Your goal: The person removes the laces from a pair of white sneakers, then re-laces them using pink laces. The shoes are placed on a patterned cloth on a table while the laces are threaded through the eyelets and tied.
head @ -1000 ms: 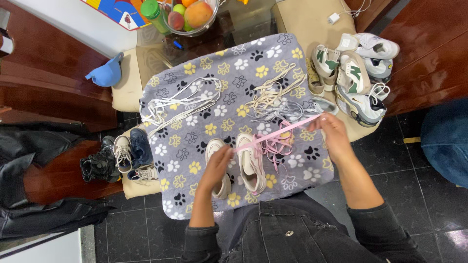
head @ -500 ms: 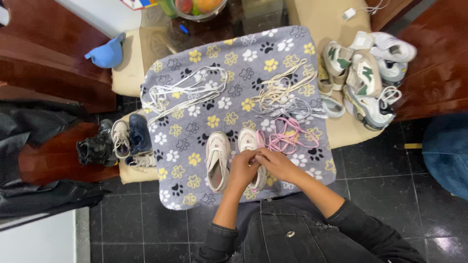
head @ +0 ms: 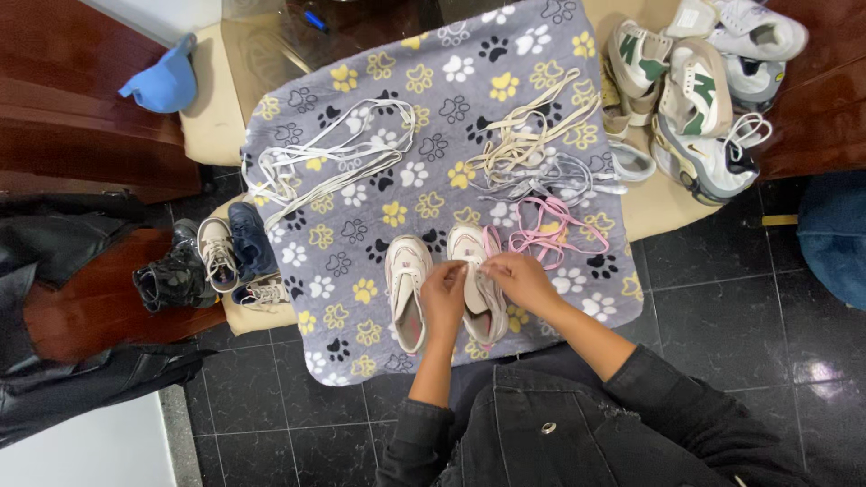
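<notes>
- Pink lace (head: 546,236) slackening now, earlier stretched taut toward blanket (head: 361,180) right edge.
- Both hands, left hand (head: 444,296) and right hand (head: 516,278), pinching it closed over right pale shoe (head: 476,289): threading resuming.

Looking down, I see my left hand (head: 444,293) and right hand (head: 519,280) meeting over the right-hand shoe (head: 475,281) of a pale pink pair, both pinching a pink lace (head: 550,230) at its eyelets. The other shoe (head: 406,290) lies just beside it on the paw-print blanket (head: 361,221). White laces (head: 329,162) and cream laces (head: 532,135) lie farther up, green-and-white sneakers (head: 699,99) at the right.
</notes>
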Demonstrator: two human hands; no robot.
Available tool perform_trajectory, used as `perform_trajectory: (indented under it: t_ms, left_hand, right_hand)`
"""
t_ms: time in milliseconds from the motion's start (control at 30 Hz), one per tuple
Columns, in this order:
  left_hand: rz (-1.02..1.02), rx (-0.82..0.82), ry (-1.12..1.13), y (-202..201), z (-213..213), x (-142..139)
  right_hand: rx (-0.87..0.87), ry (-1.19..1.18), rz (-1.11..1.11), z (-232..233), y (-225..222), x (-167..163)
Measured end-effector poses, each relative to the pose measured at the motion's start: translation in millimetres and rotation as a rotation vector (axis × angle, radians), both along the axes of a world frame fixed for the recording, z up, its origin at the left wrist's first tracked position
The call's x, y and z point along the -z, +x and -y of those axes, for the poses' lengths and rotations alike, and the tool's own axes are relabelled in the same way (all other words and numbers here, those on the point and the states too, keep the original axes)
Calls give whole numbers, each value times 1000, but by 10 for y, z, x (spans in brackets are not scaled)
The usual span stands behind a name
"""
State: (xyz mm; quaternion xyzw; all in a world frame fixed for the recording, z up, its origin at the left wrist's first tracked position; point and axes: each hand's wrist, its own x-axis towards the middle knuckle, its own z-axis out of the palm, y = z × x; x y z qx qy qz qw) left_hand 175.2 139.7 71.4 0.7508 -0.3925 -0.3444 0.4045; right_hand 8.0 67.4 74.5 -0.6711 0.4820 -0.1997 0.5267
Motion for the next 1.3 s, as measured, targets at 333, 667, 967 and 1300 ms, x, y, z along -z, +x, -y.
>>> perform_trajectory:
  t_ms: [333,667,967,1300]
  left_hand:
    - [167,148,39,149,244,86]
    - [56,96,48,150,209,176]
    - [43,79,-8,167,170,326]
    - [86,164,-4,260,262,474]
  right_hand:
    - [178,-187,-53,153,176,420]
    - [194,-100,-48,47,277,506]
    - [180,-41,17,13,370,594]
    - [138,-85,-36,102,384,456]
